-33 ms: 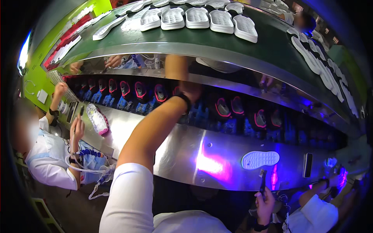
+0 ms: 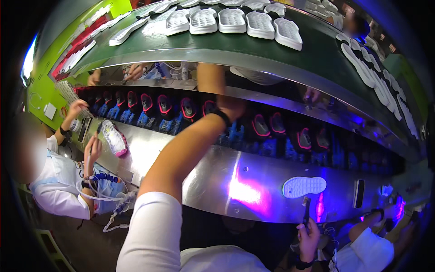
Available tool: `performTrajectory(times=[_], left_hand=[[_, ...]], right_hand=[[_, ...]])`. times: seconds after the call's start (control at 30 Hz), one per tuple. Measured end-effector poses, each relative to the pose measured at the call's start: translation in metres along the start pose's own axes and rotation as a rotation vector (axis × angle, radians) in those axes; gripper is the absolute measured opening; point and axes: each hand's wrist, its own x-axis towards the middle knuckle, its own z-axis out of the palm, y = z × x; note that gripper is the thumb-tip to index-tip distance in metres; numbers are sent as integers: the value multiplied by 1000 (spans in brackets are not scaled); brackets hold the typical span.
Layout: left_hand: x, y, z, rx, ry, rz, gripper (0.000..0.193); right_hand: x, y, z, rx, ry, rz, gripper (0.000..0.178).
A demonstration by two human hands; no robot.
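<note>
My left hand (image 2: 233,109) reaches over the metal bench into a dark recess under the shelf, beside a row of dark shoe uppers (image 2: 188,109) with pink edges on blue stands (image 2: 170,124). Its fingers are hidden and blurred, so whether it holds anything does not show. Low at the right, my right hand (image 2: 309,240) is closed around the dark handle of a brush (image 2: 306,209), with the pale tip pointing up and away. Just beyond the tip, a white shoe sole (image 2: 304,187) lies on the bench, tread pattern facing up.
Several white soles (image 2: 231,21) lie on the green conveyor belt (image 2: 190,45) above. At left, a co-worker's hand (image 2: 94,149) holds a slim tool near a white and pink shoe (image 2: 114,138). A dark rectangular object (image 2: 359,193) lies on the metal bench (image 2: 204,190) at right, near another person's arm.
My left hand and forearm have shifted right along the row, uncovering more of one shoe upper. The co-worker's raised hand at left has come down. My right hand keeps its place.
</note>
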Motion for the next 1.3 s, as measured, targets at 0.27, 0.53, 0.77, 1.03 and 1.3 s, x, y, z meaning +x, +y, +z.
performTrajectory(times=[0.27,0.53,0.77,1.03,1.3], left_hand=[[-14,92,-53,-403,-554,-362,50],[-3,37,-78,-346,-384,-250,59],[42,128,-41,-77,-227,-86,48],[37,154,11,-332,-487,-239,43],[-145,122,-136,-1669,-341,-558,43]], right_hand=[[5,-15,13,68,-22,-74,41],[23,5,-12,81,-58,-73,36],[23,7,-34,91,-58,-103,37],[1,13,-47,170,47,-76,39],[12,10,-35,162,-66,-264,39]])
